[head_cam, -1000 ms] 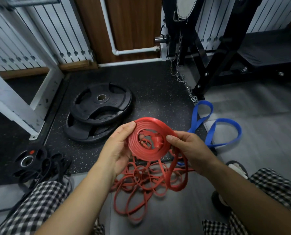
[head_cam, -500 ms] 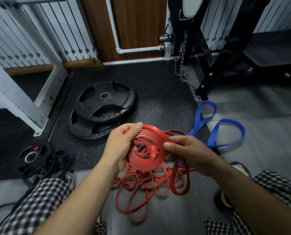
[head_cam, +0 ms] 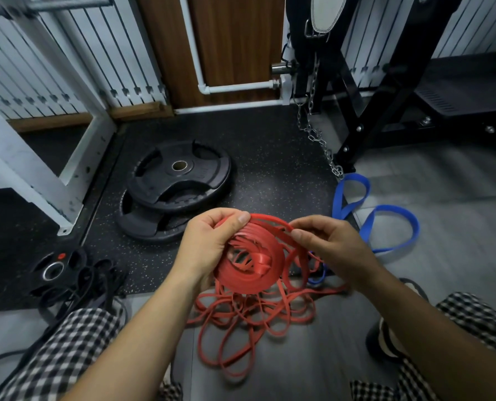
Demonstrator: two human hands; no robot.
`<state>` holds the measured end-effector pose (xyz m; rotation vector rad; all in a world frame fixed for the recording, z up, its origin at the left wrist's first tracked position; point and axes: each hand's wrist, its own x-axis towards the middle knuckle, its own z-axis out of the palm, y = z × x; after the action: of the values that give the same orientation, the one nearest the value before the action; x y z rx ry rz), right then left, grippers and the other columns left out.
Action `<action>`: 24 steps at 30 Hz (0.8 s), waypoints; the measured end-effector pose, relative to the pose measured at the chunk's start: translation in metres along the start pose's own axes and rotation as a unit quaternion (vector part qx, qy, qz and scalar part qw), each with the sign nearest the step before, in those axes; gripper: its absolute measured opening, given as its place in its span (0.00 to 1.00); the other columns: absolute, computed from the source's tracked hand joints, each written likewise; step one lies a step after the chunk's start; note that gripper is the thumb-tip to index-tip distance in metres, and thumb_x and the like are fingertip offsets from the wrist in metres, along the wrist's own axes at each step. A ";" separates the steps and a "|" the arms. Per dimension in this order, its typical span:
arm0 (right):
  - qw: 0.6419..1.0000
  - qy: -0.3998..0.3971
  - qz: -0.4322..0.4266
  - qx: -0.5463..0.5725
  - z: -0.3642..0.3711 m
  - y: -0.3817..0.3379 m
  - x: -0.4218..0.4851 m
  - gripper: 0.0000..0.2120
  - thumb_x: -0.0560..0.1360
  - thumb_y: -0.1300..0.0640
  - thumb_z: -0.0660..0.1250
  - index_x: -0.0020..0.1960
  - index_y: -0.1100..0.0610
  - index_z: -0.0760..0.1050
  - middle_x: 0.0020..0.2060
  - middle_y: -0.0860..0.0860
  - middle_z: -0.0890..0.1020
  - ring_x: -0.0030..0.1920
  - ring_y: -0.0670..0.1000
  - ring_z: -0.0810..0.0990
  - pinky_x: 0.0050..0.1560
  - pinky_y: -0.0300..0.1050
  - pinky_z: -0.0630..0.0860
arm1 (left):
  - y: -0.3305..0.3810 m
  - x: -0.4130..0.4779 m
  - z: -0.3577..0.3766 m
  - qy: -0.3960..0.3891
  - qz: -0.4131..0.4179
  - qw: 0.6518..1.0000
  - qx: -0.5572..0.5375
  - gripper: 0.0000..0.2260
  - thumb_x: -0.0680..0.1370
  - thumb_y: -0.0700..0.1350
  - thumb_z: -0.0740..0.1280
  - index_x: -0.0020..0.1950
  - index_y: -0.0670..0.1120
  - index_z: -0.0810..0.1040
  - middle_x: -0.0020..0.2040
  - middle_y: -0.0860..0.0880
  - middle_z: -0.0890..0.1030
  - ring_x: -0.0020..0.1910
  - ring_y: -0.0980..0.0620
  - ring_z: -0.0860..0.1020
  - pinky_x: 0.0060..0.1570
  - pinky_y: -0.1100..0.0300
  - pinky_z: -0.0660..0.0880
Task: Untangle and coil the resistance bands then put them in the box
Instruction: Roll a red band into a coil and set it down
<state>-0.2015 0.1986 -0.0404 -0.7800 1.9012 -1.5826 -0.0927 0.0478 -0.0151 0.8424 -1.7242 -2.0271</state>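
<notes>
Left hand [head_cam: 209, 247] and right hand [head_cam: 336, 250] grip one red band coil [head_cam: 249, 280]. One blue band [head_cam: 355, 178], two weight plates [head_cam: 154, 183] nearby.

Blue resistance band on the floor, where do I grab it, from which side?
Probably the blue resistance band at its wide right loop, from the right: it lies open on the floor; the near end runs into the red band tangle.

In front of you a black speckled mat [head_cam: 269, 169] carries 2 stacked weight plates [head_cam: 180, 180]. Grey floor [head_cam: 449, 198] lies at your right. Behind them you see white ribbed panels [head_cam: 67, 68], a brown wooden panel [head_cam: 235, 39] with a white pipe [head_cam: 238, 87], and a black machine frame [head_cam: 377, 108].
</notes>
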 end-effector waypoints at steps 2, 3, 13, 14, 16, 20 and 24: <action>1.000 -0.016 0.012 0.000 0.000 0.000 0.000 0.06 0.73 0.64 0.66 0.45 0.55 0.78 0.36 0.45 0.82 0.36 0.37 0.80 0.37 0.29 0.74 | 0.000 0.001 -0.001 -0.004 0.013 1.000 0.015 0.03 0.74 0.37 0.67 0.39 0.40 0.77 0.22 0.54 0.76 0.18 0.61 0.70 0.21 0.72 0.66; 0.999 -0.034 0.021 0.000 0.001 0.000 -0.001 0.06 0.74 0.65 0.66 0.47 0.57 0.78 0.37 0.46 0.82 0.37 0.37 0.80 0.38 0.29 0.74 | 0.000 0.001 -0.002 -0.002 0.020 1.000 0.023 0.04 0.74 0.37 0.67 0.39 0.41 0.77 0.23 0.54 0.76 0.18 0.61 0.70 0.21 0.71 0.66; 0.993 -0.106 0.046 0.025 0.002 -0.010 -0.005 0.05 0.74 0.67 0.64 0.47 0.61 0.78 0.31 0.44 0.81 0.31 0.37 0.79 0.32 0.27 0.72 | -0.001 0.002 -0.004 0.010 0.036 0.999 0.022 0.04 0.73 0.38 0.68 0.38 0.43 0.78 0.23 0.52 0.75 0.17 0.58 0.67 0.19 0.69 0.64; 0.994 -0.102 0.044 0.023 0.002 -0.010 -0.005 0.05 0.74 0.67 0.64 0.46 0.60 0.78 0.32 0.44 0.81 0.32 0.37 0.79 0.33 0.27 0.72 | -0.001 0.002 -0.004 0.010 0.031 0.999 0.017 0.04 0.73 0.39 0.68 0.39 0.43 0.78 0.23 0.52 0.75 0.17 0.57 0.66 0.19 0.69 0.64; 0.995 -0.092 0.034 0.013 0.002 -0.009 -0.005 0.05 0.74 0.66 0.65 0.45 0.58 0.77 0.35 0.47 0.80 0.33 0.37 0.79 0.35 0.28 0.73 | -0.002 0.003 -0.004 0.009 0.027 1.000 0.010 0.04 0.73 0.39 0.67 0.39 0.43 0.78 0.24 0.52 0.75 0.17 0.58 0.66 0.19 0.69 0.64; 0.995 -0.096 0.007 0.001 0.009 -0.007 -0.006 0.10 0.75 0.69 0.62 0.48 0.55 0.76 0.39 0.50 0.80 0.36 0.39 0.78 0.38 0.30 0.74 | 0.000 0.000 -0.002 -0.009 0.036 0.999 0.019 0.03 0.73 0.38 0.68 0.39 0.42 0.77 0.23 0.53 0.75 0.18 0.59 0.69 0.21 0.70 0.66; 0.991 -0.090 -0.030 -0.098 0.012 -0.004 -0.007 0.09 0.70 0.57 0.62 0.47 0.54 0.79 0.41 0.52 0.77 0.40 0.43 0.75 0.43 0.30 0.71 | 0.000 0.000 -0.001 -0.029 0.035 0.999 0.030 0.02 0.73 0.38 0.68 0.39 0.41 0.77 0.23 0.53 0.75 0.18 0.60 0.69 0.21 0.70 0.66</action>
<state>-0.1879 0.1954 -0.0383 -1.0356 1.9349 -1.3212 -0.0920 0.0474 -0.0156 0.7391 -1.8276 -1.9813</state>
